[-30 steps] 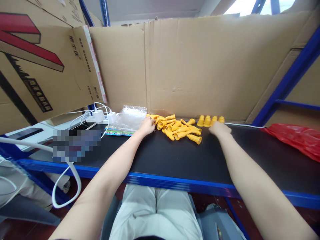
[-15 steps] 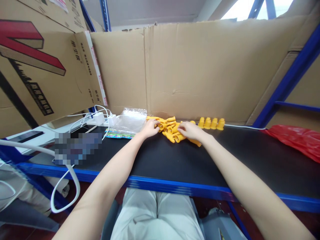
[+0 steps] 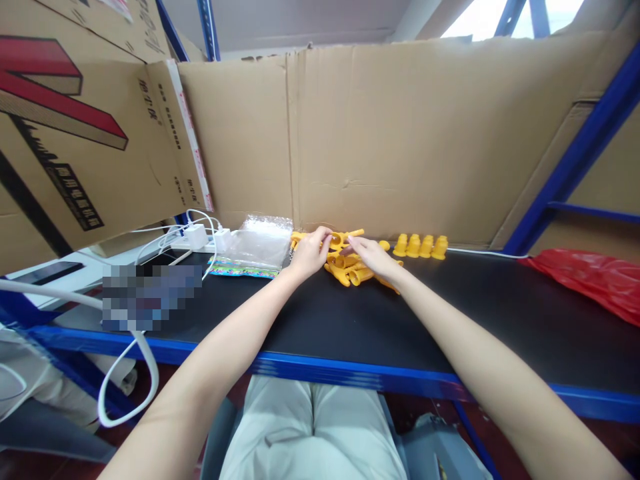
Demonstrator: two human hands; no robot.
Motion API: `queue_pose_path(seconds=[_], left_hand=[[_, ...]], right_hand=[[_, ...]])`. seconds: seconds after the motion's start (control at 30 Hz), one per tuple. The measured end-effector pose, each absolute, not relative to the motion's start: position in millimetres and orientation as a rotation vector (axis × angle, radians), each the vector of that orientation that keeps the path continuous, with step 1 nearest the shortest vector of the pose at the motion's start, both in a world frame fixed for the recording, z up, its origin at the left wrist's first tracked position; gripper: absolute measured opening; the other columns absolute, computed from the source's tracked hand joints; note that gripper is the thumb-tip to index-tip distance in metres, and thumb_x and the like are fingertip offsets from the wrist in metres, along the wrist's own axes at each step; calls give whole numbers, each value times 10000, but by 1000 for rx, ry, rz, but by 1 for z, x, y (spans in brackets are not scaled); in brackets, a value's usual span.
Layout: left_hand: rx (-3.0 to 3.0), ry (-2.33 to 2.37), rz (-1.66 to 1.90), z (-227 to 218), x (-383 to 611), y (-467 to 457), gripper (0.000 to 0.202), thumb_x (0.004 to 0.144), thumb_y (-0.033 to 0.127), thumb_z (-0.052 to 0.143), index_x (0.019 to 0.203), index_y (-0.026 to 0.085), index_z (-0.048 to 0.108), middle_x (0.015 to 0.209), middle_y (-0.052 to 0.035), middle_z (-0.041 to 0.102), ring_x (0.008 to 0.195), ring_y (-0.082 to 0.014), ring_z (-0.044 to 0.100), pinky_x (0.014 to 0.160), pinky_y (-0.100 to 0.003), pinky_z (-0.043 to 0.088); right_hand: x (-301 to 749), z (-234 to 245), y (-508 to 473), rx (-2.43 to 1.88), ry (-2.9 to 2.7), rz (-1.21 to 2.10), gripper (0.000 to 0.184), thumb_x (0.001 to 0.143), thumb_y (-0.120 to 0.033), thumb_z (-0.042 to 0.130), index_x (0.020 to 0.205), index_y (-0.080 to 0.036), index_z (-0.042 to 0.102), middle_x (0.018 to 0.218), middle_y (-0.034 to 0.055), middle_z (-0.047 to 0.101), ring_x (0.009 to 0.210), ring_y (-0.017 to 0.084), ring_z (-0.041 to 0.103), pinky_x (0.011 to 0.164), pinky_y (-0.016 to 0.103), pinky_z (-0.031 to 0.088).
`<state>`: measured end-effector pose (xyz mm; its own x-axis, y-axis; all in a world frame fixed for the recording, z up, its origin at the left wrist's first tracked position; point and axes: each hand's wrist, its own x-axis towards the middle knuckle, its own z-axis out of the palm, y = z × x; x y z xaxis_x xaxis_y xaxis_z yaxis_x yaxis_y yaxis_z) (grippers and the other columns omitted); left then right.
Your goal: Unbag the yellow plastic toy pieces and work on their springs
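Left hand (image 3: 310, 253) and right hand (image 3: 373, 257): fingertip grip of each closed on one yellow piece (image 3: 344, 237) above pile (image 3: 353, 275) on desk (image 3: 350, 320). Likely light, stiff, smooth plastic; best pinched by the narrow stem.

Four upright yellow plastic caps (image 3: 420, 246) right of right hand (image 3: 373, 257), one clear plastic bag (image 3: 260, 241) left of left hand (image 3: 310, 252).

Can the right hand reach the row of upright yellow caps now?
Probably yes: the right hand is at the yellow pile, and the row of caps stands just beside it, nothing between.
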<state>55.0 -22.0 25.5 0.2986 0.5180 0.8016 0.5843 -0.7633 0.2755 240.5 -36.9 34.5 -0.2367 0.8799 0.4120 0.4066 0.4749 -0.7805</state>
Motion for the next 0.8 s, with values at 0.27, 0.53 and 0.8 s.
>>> queue_pose_path(seconds=[0.27, 0.53, 0.8], left_hand=[[-2573, -766, -1054, 37, 71, -51, 207, 935, 289, 444, 1041, 175, 581, 972, -87, 661, 918, -202, 603, 822, -334, 458], [-2243, -1013, -1236, 34, 52, -28, 375, 931, 234, 436, 1301, 212, 497, 1278, -130, 508, 1075, -213, 549, 887, -379, 461], [-2334, -1237, -1040, 33, 44, -25, 442, 910, 140, 387, 1331, 228, 489, 1131, -97, 573, 894, -163, 613, 756, -278, 495]], right_hand=[[235, 47, -43, -975, -1576, 875, 406, 737, -547, 660, 921, -186, 639, 813, 28, 668, 698, 160, 621, 615, 289, 515], [236, 59, -60, -951, -1616, 1062, 359, 713, -493, 713, 770, -171, 565, 566, -41, 510, 406, 48, 388, 380, 204, 276], [240, 54, -57, -1042, -2043, 717, 274, 813, -437, 604, 910, -182, 589, 755, 31, 616, 593, 132, 531, 569, 273, 400]])
